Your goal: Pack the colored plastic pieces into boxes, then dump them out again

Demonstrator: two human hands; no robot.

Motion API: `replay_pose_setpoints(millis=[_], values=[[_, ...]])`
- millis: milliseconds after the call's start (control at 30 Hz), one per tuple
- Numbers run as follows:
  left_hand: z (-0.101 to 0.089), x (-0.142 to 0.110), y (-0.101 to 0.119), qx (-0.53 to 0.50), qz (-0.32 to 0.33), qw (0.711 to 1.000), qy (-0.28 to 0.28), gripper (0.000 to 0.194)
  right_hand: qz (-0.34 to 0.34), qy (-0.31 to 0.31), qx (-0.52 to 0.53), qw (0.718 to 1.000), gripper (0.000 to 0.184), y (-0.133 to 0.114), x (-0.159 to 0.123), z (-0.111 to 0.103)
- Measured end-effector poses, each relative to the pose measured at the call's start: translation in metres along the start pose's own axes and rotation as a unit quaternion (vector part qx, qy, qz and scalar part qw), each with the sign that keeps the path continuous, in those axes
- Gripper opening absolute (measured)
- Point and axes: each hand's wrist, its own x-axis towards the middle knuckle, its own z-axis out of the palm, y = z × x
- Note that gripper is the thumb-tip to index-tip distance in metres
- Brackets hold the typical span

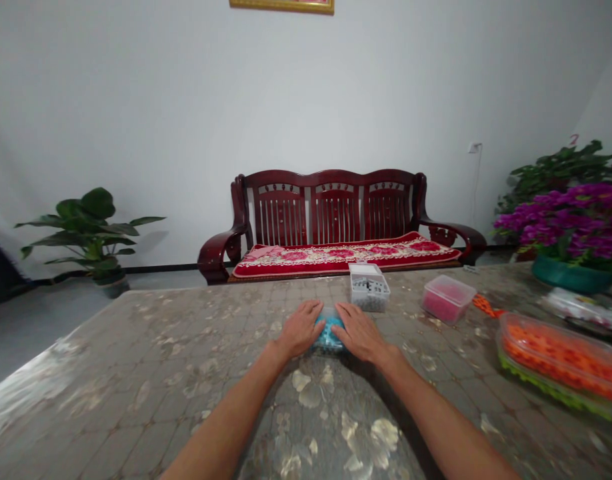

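A clear plastic box with blue pieces inside sits on the patterned table cover, between my two hands. My left hand is closed against its left side, with the thumb over the top. On the right side my right hand grips it the same way, thumb also on top. Just behind the hands stands a clear box with its lid up and grey pieces inside. The fingers partly hide the blue box's sides.
To the right are a lidded box of pink pieces, some orange linked pieces, and a long clear container of orange pieces. A teal pot of purple flowers stands at the far right. Behind the table is a wooden bench.
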Motion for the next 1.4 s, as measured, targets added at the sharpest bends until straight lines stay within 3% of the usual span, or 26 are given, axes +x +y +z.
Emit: replay_pose_setpoints(millis=[333, 667, 867, 967, 1067, 1167, 1267, 1400], values=[[0.003, -0.007, -0.006, 0.036, 0.019, 0.999, -0.001, 0.027, -0.015, 0.026, 0.006, 1.000, 0.048, 0.000, -0.002, 0.006], [0.007, -0.009, -0.017, 0.081, 0.033, 0.996, 0.001, 0.028, 0.000, 0.039, 0.040, 0.998, 0.054, 0.002, -0.004, 0.015], [-0.002, -0.006, -0.016, 0.123, 0.043, 0.991, -0.034, 0.025, 0.054, -0.026, 0.215, 0.975, 0.062, 0.018, 0.006, 0.012], [-0.011, -0.010, -0.011, 0.162, 0.046, 0.984, -0.055, 0.029, 0.083, 0.026, 0.330, 0.940, 0.075, 0.021, 0.009, 0.013], [-0.013, -0.020, -0.003, 0.204, 0.061, 0.974, -0.074, 0.040, 0.118, 0.132, 0.462, 0.869, 0.078, 0.021, 0.010, 0.020], [-0.007, -0.033, 0.003, 0.298, 0.113, 0.936, -0.152, 0.055, 0.169, 0.227, 0.503, 0.817, 0.072, 0.030, 0.008, 0.027], [0.003, -0.037, 0.001, 0.402, 0.126, 0.887, -0.189, 0.053, 0.211, 0.283, 0.471, 0.808, 0.058, 0.050, 0.001, 0.029], [0.003, -0.020, -0.012, 0.421, 0.072, 0.895, -0.127, 0.047, 0.260, 0.345, 0.409, 0.804, 0.046, 0.082, -0.017, 0.028]])
